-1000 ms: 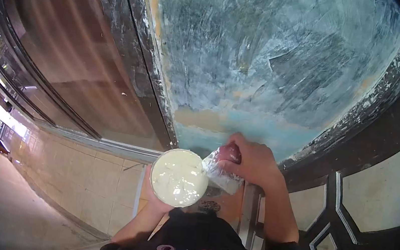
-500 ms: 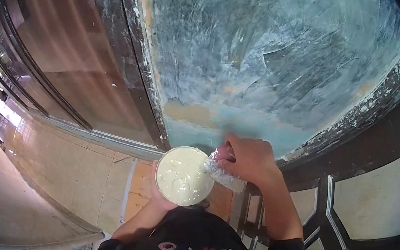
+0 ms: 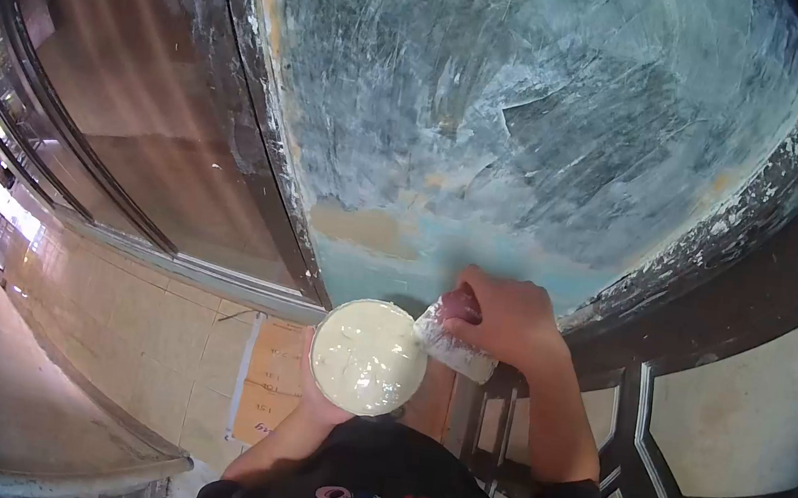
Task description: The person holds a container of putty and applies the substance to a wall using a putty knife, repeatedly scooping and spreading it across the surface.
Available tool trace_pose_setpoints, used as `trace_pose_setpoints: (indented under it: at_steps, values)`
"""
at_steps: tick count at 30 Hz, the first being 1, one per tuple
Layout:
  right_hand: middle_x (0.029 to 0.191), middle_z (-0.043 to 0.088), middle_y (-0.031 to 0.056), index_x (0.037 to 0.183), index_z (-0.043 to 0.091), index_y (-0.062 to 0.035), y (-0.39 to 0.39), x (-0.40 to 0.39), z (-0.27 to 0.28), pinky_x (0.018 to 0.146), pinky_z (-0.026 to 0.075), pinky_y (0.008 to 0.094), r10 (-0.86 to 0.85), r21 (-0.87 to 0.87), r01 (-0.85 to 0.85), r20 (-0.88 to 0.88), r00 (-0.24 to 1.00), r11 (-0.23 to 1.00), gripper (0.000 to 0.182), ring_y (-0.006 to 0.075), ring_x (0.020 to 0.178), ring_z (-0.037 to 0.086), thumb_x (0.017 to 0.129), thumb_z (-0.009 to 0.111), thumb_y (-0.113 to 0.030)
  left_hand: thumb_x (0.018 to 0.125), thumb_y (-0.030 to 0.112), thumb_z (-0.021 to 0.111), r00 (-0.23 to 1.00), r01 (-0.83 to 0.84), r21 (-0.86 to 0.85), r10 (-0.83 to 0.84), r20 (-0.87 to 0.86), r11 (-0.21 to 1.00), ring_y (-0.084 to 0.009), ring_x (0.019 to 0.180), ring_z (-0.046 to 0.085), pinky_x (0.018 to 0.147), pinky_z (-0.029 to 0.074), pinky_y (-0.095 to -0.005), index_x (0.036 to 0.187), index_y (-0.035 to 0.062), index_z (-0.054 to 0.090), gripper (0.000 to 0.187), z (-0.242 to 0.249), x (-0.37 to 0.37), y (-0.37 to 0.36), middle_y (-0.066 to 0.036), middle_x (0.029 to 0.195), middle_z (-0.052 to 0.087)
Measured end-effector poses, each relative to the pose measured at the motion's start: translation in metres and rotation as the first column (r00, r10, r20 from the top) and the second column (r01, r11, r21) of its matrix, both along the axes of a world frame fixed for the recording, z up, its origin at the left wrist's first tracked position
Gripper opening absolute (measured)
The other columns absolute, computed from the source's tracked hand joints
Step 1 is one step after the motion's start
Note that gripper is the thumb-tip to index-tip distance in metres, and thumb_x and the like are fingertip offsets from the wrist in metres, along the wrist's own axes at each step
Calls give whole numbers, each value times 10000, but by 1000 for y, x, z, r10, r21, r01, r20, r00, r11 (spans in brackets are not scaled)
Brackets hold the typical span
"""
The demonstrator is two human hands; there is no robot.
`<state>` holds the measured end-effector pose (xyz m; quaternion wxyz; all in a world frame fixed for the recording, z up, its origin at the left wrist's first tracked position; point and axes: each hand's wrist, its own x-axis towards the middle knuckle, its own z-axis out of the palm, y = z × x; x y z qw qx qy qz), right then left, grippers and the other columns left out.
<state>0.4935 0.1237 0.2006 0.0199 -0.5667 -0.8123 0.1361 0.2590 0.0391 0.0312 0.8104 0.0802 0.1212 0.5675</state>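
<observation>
A round tub (image 3: 368,358) full of glossy cream-white paste is held in front of my chest. My left hand (image 3: 324,392) wraps round its left and lower side, its fingers partly hidden beneath. To the right, my right hand (image 3: 503,315) pinches a flat scraper (image 3: 458,352) smeared with white paste. The scraper's left edge is at the tub's right rim. Beyond both hands stands a wall panel (image 3: 577,121) patched in grey, blue and white, with a beige patch low on its left.
A brown door frame with a glass pane (image 3: 157,96) is on the left. An orange cardboard sheet (image 3: 269,381) lies on the tiled floor (image 3: 156,333). Dark framework with pale panels (image 3: 734,419) stands at the right. Daylight enters at far left.
The view has shifted slightly, and the wall appears a little farther left. The paste surface in the tub looks smoother. Both hands keep their holds.
</observation>
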Motion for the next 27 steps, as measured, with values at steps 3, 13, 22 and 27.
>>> trace_pose_setpoints:
  at_steps: [3, 13, 22, 27]
  values:
    - [916, 728, 91, 1099, 597, -122, -1, 0, -3, 749, 533, 448, 51, 44, -50, -25, 998, 998, 447, 312, 893, 707, 806, 788, -400, 984, 721, 292, 999, -42, -5, 42, -21, 999, -404, 1431, 415, 1165, 340, -598, 1574, 135, 352, 833, -7, 4, -4, -164, 1589, 394]
    - [923, 717, 73, 1083, 592, -89, -3, 33, -75, 775, 535, 382, -85, 26, 92, -215, 973, 995, 435, 282, 857, 701, 806, 818, -337, 966, 733, 329, 997, -66, 3, 66, -38, 998, -395, 1433, 413, 1160, 346, -604, 1567, 167, 368, 826, -10, -8, -10, -139, 1597, 386]
    - [881, 623, 34, 1025, 553, -52, -10, -2, -255, 723, 553, 359, -387, -315, 373, -912, 135, 873, 267, 155, 761, 634, 941, 747, -215, 957, 745, 330, 991, -91, -56, 85, -103, 994, -396, 1422, 431, 1156, 353, -597, 1568, 164, 380, 845, -13, -47, -15, -130, 1593, 405]
    - [796, 603, 67, 972, 522, -6, 23, -30, -294, 664, 503, 388, -375, -295, 460, -923, 89, 837, 370, 187, 700, 610, 927, 749, -295, 965, 727, 332, 993, -36, -24, 33, -113, 999, -391, 1421, 427, 1141, 358, -612, 1564, 168, 385, 820, -3, -84, -17, -124, 1586, 408]
